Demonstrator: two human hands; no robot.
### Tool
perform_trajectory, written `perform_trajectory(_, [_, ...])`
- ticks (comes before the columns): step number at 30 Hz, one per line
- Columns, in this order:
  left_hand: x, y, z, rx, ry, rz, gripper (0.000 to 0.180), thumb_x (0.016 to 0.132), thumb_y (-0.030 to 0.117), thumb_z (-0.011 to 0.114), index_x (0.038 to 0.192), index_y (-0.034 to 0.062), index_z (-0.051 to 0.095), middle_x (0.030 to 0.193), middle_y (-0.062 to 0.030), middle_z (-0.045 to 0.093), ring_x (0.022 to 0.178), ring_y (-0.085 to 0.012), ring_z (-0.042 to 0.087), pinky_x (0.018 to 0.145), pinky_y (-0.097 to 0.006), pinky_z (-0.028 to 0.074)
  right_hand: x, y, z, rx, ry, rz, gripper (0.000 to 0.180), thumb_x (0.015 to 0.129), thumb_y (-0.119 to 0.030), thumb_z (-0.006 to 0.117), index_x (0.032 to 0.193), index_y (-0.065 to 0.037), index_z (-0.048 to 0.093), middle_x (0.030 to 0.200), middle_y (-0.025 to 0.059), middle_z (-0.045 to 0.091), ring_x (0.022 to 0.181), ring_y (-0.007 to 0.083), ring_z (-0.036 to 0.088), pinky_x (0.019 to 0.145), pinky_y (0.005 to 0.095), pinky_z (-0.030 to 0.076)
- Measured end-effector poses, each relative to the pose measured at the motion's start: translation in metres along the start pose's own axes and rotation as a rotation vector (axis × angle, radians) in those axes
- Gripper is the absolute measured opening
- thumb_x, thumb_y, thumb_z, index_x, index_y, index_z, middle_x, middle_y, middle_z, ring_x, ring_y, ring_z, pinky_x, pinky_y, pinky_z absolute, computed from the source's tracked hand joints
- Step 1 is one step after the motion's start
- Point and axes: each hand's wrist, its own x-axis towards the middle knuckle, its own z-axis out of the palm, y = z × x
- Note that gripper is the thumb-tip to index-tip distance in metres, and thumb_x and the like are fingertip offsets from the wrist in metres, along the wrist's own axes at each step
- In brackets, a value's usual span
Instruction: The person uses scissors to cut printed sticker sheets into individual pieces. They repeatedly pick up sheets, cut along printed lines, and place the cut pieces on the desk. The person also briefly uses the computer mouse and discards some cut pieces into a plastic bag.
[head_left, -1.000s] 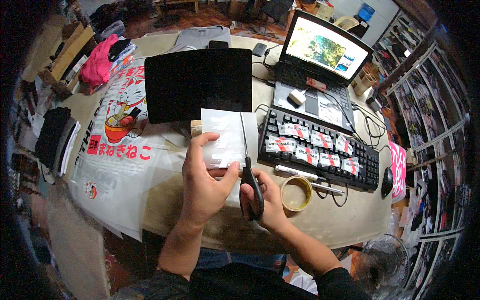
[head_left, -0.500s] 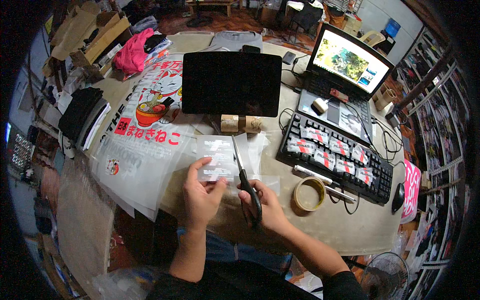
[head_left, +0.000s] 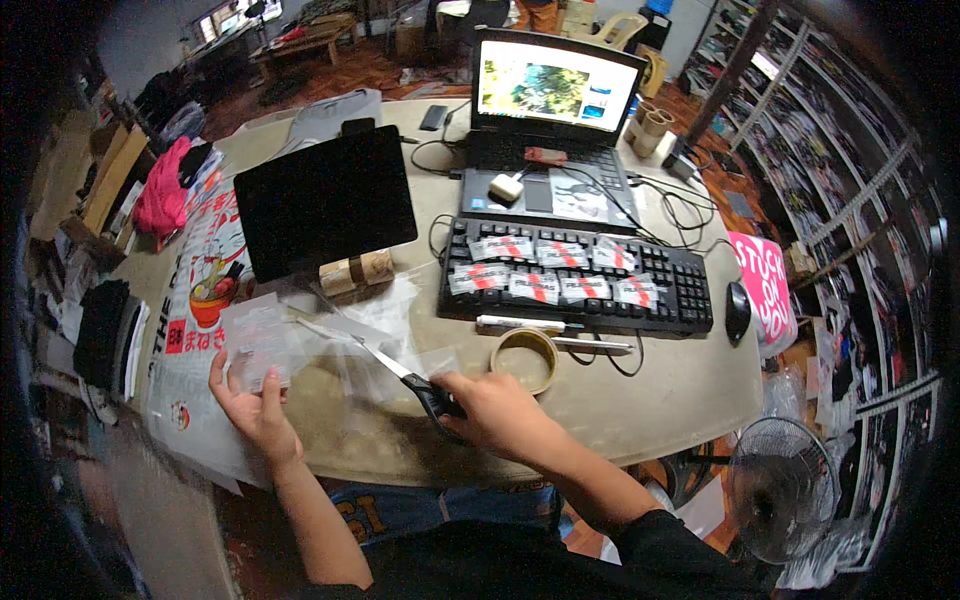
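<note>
In the head view, the sheet (head_left: 256, 332), clear with pale print, is well left of the keyboard (head_left: 692, 292). The left hand (head_left: 256, 412) has it pinched between thumb and fingers. The right hand (head_left: 505, 414), just below the keyboard, has its grip wrapped on the handle of the scissors (head_left: 428, 394); the blades point toward the sheet, but blur hides whether they touch it.

For good cutting, I would judge, the sheet should be kept taut and its free edge turned to the blades, with the left fingers behind the cutting line. The film is thin and probably bends easily, so slow, long strokes look safer.

On the bench (head_left: 640, 400), small labels (head_left: 535, 289) lie over the keyboard. The tape roll (head_left: 498, 362) stands just below it, the mouse (head_left: 738, 311) to its right, the laptop (head_left: 555, 85) behind. Farther right of the keyboard are a fan (head_left: 783, 490) and loaded shelves (head_left: 850, 200).
</note>
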Motion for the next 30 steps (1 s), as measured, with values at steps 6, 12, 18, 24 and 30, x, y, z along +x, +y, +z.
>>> perform_trajectory(6, [0.03,-0.003,0.029,0.048,-0.137,0.041,0.069,0.079,-0.008,0.061,0.138,0.0113,0.03,0.128,-0.0113,0.047,0.099,-0.016,0.054,0.072,-0.022,0.046,-0.028,0.003,-0.003,-0.037,0.122,-0.151,0.037,0.079,-0.012,0.067,0.114,-0.007,0.057,0.098,0.0159,0.064,0.084,0.0348,0.064,0.072,0.0412,0.053])
perform_trajectory(12, [0.051,0.012,0.044,-0.003,-0.193,0.094,0.072,0.08,-0.007,0.059,0.141,0.0112,0.025,0.116,-0.0122,0.054,0.086,-0.0124,0.055,0.066,-0.02,0.044,-0.09,0.121,-0.132,-0.26,0.941,0.214,0.015,0.087,-0.008,0.062,0.1,-0.001,0.066,0.097,0.014,0.068,0.093,0.0237,0.064,0.081,0.0328,0.049])
perform_trajectory(18, [0.072,0.012,0.072,-0.205,-0.285,-0.022,0.064,0.083,-0.003,0.055,0.14,0.0115,0.029,0.105,-0.0103,0.061,0.076,-0.0082,0.054,0.059,-0.018,0.039,-0.2,0.281,-0.18,-0.647,1.081,0.656,0.034,0.079,-0.014,0.064,0.111,-0.002,0.059,0.121,0.0189,0.056,0.112,0.0334,0.053,0.097,0.0409,0.042])
perform_trajectory(24, [0.096,0.0,0.097,-0.277,-0.305,-0.054,0.06,0.083,-0.004,0.051,0.139,0.0098,0.032,0.111,-0.0135,0.06,0.088,-0.0126,0.058,0.071,-0.021,0.046,-0.188,0.296,-0.174,-0.596,1.095,0.639,0.038,0.076,-0.011,0.064,0.112,-0.002,0.058,0.119,0.0177,0.056,0.111,0.0338,0.054,0.098,0.0403,0.041])
perform_trajectory(30, [0.093,-0.04,0.088,-0.32,-0.312,-0.079,0.059,0.082,-0.006,0.049,0.137,0.0078,0.033,0.115,-0.016,0.058,0.101,-0.0191,0.059,0.087,-0.029,0.048,-0.19,0.293,-0.175,-0.662,1.086,0.66,0.037,0.077,-0.011,0.062,0.113,-0.002,0.058,0.119,0.0169,0.056,0.11,0.0333,0.054,0.097,0.0398,0.042])
